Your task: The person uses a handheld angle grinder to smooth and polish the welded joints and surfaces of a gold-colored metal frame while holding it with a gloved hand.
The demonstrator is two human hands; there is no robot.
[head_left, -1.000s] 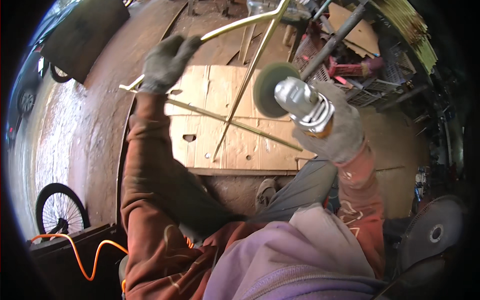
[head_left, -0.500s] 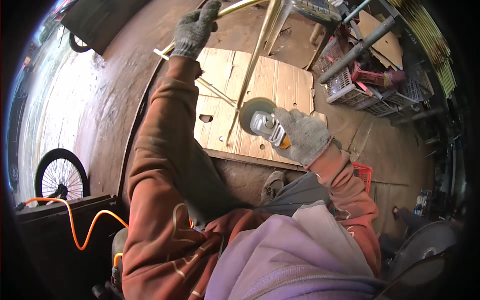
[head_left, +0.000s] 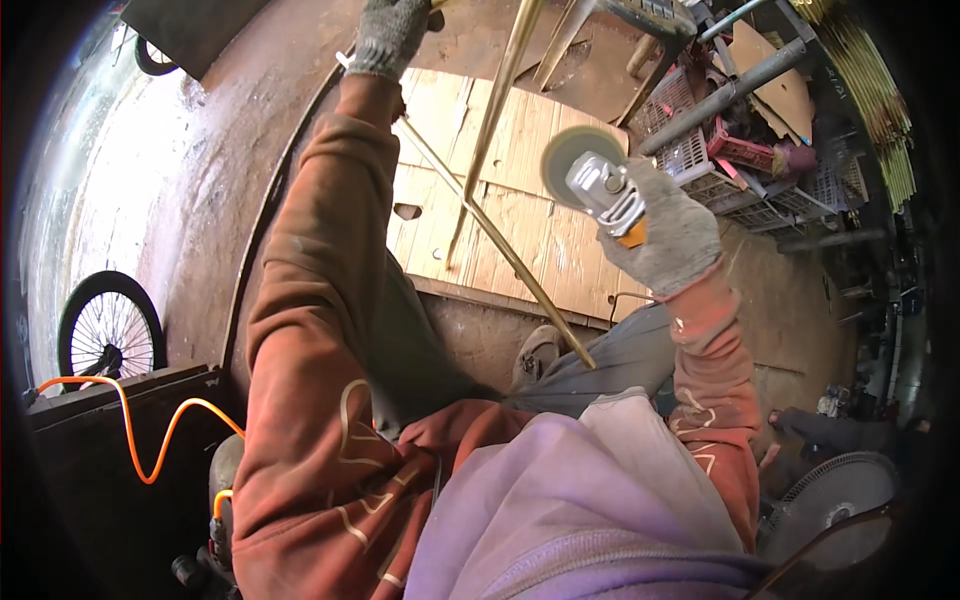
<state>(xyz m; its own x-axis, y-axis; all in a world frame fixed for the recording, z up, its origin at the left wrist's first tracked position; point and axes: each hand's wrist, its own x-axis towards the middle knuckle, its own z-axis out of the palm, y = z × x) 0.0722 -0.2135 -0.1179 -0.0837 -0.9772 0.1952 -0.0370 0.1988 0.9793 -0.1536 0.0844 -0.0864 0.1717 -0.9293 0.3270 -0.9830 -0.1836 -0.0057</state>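
My left hand (head_left: pixel 392 38), in a grey knit glove, is wrapped round a brass-coloured metal tube frame (head_left: pixel 497 100) at the top of the view. Its fingertips are partly cut off by the picture edge. One tube of the frame (head_left: pixel 530 280) slants across the cardboard (head_left: pixel 575 250) and ends over my right leg. My right hand (head_left: pixel 668 228), also gloved, grips an angle grinder (head_left: pixel 600 190) with a silver head and orange body. The grinder's round disc (head_left: pixel 566 160) is held up to the right of the tubes, apart from them.
Plastic crates (head_left: pixel 690 158) with mixed items stand at the right, by a thick grey pipe (head_left: pixel 725 98). A chair (head_left: pixel 650 15) is at the far edge. On the left are a spoked wheel (head_left: pixel 110 330) and an orange hose (head_left: pixel 148 478). A fan (head_left: pixel 835 505) stands near right.
My right hand has lifted the grinder up and right, away from the tube joint. A slanting tube now reaches my right leg, where cardboard showed before. My left hand sits higher in view.
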